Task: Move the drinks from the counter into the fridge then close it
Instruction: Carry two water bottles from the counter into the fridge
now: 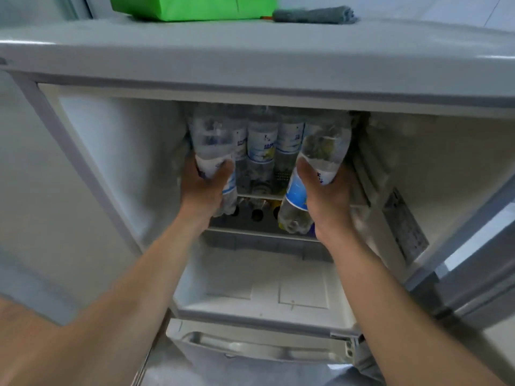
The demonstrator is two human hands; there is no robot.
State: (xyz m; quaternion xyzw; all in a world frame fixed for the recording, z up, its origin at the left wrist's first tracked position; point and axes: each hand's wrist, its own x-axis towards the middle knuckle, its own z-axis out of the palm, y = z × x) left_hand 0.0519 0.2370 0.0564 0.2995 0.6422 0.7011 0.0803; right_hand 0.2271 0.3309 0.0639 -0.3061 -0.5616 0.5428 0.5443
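fridge [250, 65]: open, seen from above, door [473, 274] swung to the right
left hand [204, 188]: wrapped around a clear bottle [213, 143], base pointing into the compartment
right hand [326, 199]: gripping a second clear bottle [324, 151], blue label, tilted
shelf [262, 196]: more bottles [262, 143] stand between the two held ones
lower shelf: dark bottle tops [256, 214] visible
fridge top: green box [192, 6], grey cloth [315, 15] beside it

2 bare forearms, no sleeves; hands: left [204, 188], right [327, 201], ungloved, ringless.
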